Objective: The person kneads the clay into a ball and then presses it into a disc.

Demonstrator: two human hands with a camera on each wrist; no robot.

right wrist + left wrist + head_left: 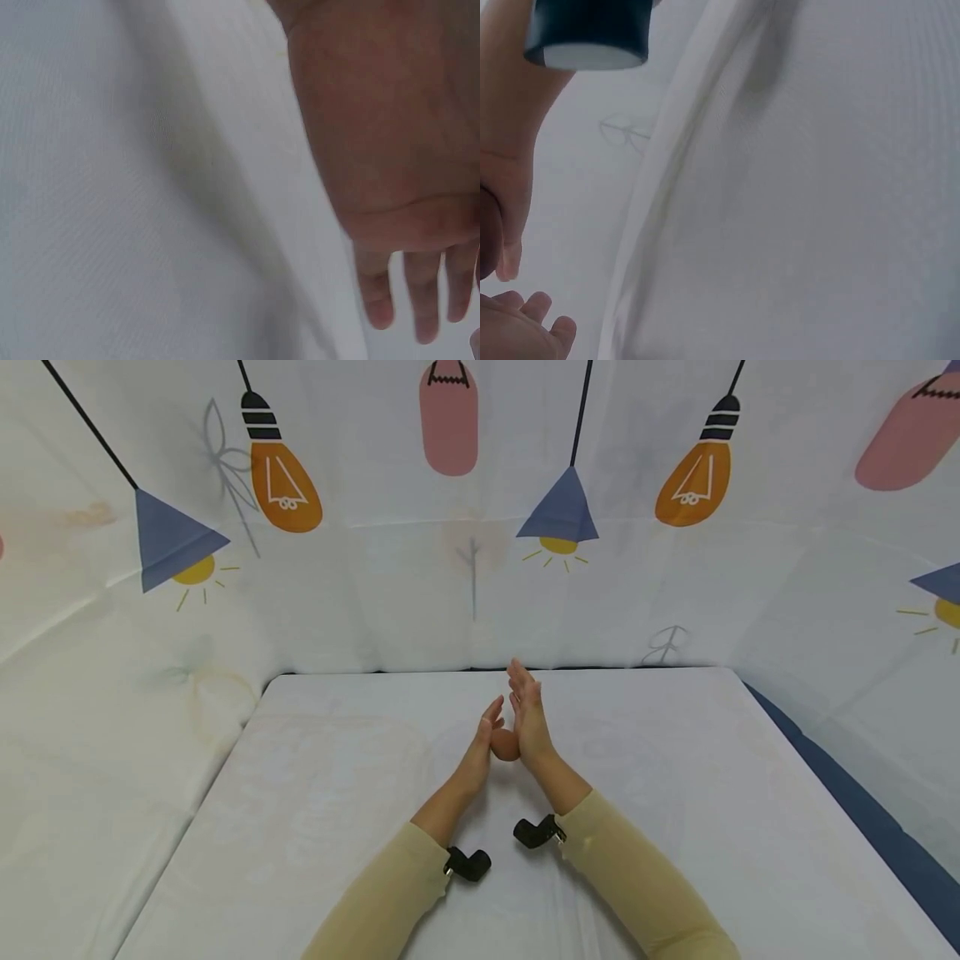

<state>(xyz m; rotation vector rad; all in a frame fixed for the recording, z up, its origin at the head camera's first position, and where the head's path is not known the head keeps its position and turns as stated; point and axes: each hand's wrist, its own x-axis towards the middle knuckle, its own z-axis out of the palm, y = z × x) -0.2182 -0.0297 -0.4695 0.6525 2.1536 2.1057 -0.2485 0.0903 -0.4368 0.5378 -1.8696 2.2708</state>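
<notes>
I saw one brown ball (505,745) pressed between the left hand (477,752) and the right hand (532,723), two in all, both straight-fingered, above one white table (337,793).

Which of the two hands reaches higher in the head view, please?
The right hand: it extends just above the far edge of the white table, whereas the left hand, across the brown rounded object, ends below that edge.

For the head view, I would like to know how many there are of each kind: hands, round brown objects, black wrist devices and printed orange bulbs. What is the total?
Left hand and right hand: 2
Round brown object: 1
Black wrist devices: 2
Printed orange bulbs: 2
Total: 7
</notes>
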